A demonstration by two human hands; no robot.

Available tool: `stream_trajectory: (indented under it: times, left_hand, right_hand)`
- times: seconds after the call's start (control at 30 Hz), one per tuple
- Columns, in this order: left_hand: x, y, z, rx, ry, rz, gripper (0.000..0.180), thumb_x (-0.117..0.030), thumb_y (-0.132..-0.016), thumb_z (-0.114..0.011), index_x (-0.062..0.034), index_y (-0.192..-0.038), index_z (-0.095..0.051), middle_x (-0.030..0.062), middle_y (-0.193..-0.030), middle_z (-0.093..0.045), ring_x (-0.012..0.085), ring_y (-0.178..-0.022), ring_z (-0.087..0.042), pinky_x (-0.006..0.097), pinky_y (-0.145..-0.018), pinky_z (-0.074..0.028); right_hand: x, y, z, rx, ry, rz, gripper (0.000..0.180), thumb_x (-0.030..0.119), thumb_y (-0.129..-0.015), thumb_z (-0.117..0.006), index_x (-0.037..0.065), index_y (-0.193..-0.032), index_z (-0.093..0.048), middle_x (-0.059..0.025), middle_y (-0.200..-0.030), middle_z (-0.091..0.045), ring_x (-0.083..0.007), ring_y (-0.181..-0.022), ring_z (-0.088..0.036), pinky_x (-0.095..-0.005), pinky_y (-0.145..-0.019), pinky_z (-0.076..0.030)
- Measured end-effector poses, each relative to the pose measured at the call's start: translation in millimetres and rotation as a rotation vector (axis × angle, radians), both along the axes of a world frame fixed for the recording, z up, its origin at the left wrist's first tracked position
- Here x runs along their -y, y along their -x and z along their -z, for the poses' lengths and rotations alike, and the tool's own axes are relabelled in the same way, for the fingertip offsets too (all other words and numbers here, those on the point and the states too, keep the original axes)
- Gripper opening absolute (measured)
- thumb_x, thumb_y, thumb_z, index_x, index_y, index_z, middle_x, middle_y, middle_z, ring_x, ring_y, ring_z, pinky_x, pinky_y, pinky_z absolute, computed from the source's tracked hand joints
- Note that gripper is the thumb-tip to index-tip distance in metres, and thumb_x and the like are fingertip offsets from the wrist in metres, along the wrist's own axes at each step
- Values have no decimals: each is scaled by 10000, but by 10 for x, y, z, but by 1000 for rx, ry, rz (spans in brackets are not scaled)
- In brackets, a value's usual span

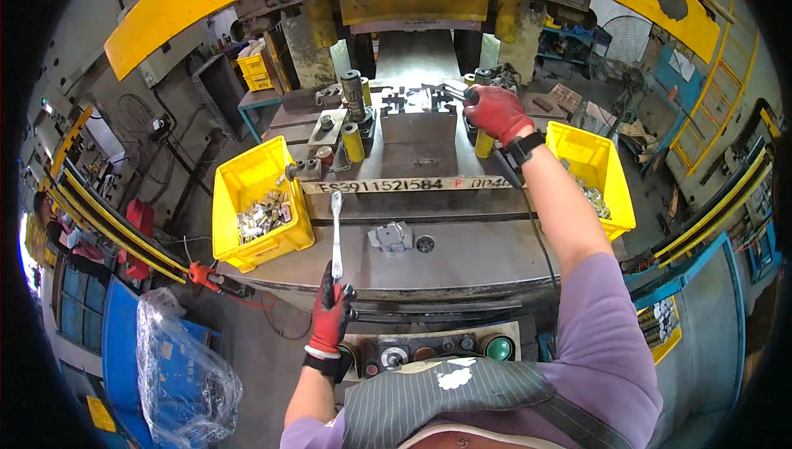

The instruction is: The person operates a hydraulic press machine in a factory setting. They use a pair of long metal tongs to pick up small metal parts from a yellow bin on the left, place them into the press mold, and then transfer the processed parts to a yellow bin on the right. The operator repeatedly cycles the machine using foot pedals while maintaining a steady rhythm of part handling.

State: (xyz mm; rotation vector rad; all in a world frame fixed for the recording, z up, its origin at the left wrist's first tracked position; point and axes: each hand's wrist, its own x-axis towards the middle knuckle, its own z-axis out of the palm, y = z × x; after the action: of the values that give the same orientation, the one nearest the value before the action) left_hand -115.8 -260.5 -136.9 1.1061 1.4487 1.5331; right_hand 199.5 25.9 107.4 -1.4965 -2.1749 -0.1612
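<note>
My left hand (331,317), in a red and black glove, is closed round the lower end of a long silver metal tool (337,230). The tool stands nearly upright over the front of the press bed, its rounded head close to the die's front edge. My right hand (497,112), in a red glove, reaches to the right side of the die (419,137) and is closed round a thin dark tool (446,89). Its tip points at a small bright metal area (419,101) on the die. A flat grey metal part (392,237) lies on the press bed near the left tool.
Yellow bins (299,226) (623,210) with small metal parts flank the bed. Yellow-capped guide posts (353,142) rise from the die. The yellow press ram (412,5) hangs above. A dark cable (540,230) runs over the bed. A button panel (450,348) sits before me.
</note>
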Motion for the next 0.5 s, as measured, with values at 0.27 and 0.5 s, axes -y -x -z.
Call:
stream_trajectory:
  times: [0.27, 0.5]
  left_hand:
    - [-1473, -345, -1157, -429, -214, 273, 370, -160, -865, -505, 3, -1192, -447, 42, -943, -566, 110, -872, -472, 254, -821, -382]
    - [-3024, -582, -1178, -620, -108, 282, 292, -217, -804, -577, -22, -1019, -545, 64, -831, -601, 137, -741, -512, 276, -706, -419]
  right_hand:
    - [704, -363, 662, -778, -34, -142, 335, 204, -743, -613, 86, -1050, -548, -107, -802, -630, -239, -758, -612, -313, -679, -453]
    - [1762, -572, 1485, -1308, 269, -31, 337, 55, -804, -565, 30, -1134, -500, -21, -849, -596, -66, -740, -545, -198, -619, -425]
